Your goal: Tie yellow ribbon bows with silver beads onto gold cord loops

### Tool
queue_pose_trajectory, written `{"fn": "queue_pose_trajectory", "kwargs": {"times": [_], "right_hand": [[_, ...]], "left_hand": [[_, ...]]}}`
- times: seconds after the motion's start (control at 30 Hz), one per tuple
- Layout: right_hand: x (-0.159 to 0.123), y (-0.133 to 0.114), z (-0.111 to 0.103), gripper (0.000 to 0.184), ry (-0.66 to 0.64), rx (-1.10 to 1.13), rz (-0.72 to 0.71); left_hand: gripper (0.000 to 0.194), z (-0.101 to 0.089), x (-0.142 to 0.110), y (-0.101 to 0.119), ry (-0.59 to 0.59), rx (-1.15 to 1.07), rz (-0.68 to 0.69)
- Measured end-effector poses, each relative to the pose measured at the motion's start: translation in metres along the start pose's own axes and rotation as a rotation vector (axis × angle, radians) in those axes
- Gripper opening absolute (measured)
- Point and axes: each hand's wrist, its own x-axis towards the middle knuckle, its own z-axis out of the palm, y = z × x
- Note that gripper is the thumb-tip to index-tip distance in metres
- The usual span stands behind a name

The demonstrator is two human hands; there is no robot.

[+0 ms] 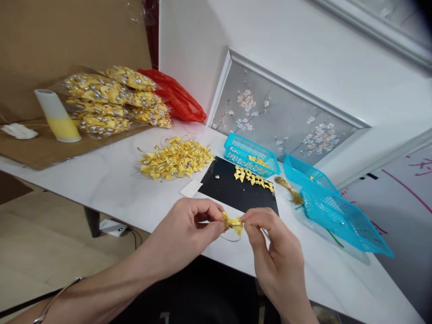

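A small yellow ribbon bow point(237, 223) is held in the air in front of the table's near edge. My left hand point(189, 231) pinches the bow's left end between thumb and forefinger. At its right side, the fingertips of my right hand point(273, 247) are closed on the bow or on a thin strand at it; the exact grip is hidden. A thin wire point(231, 240) loops below the bow between both hands. Beyond them on a black mat point(222, 184) lies a row of flat yellow bows point(253, 179), with a small silver bead point(217, 177) to their left.
A heap of yellow bows point(177, 157) lies left of the mat. Blue baskets point(251, 155) stand at the back and right, near a bundle of gold wires point(292, 191). Bagged bows point(97, 96), a yellow-white cone point(57, 116) and a red bag point(175, 96) are at the left.
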Motion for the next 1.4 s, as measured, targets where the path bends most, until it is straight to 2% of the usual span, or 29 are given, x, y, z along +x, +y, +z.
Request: {"fn": "queue_pose_trajectory", "kwargs": {"times": [0.27, 0.33, 0.5, 0.57, 0.87, 1.0, 1.2, 1.4], "right_hand": [[-0.006, 0.011, 0.006, 0.015, 0.020, 0.098, 0.123], [-0.005, 0.013, 0.007, 0.015, 0.033, 0.091, 0.094], [0.001, 0.009, 0.004, 0.030, -0.040, -0.082, -0.139], [0.003, 0.007, 0.003, 0.034, -0.032, -0.137, -0.189], [0.003, 0.007, 0.011, 0.035, 0.061, -0.066, -0.197], [0.005, 0.005, 0.011, 0.037, 0.017, -0.020, -0.124], [0.002, 0.009, 0.011, 0.036, -0.088, 0.174, 0.098], [-0.001, 0.012, 0.015, 0.032, -0.093, 0.338, 0.198]], "left_hand": [[0.015, 0.002, 0.001, -0.001, 0.009, -0.003, -0.020], [0.015, 0.003, 0.002, -0.002, -0.001, -0.060, -0.047], [0.013, 0.003, 0.003, -0.003, -0.022, -0.260, -0.170], [0.012, 0.003, 0.003, -0.003, -0.029, -0.281, -0.194], [0.010, 0.002, 0.003, -0.006, -0.021, -0.360, -0.231], [0.009, 0.000, 0.004, -0.007, -0.028, -0.383, -0.229], [0.010, -0.001, 0.002, -0.005, -0.052, -0.387, -0.146], [0.012, -0.005, 0.000, -0.011, -0.072, -0.348, -0.102]]}}
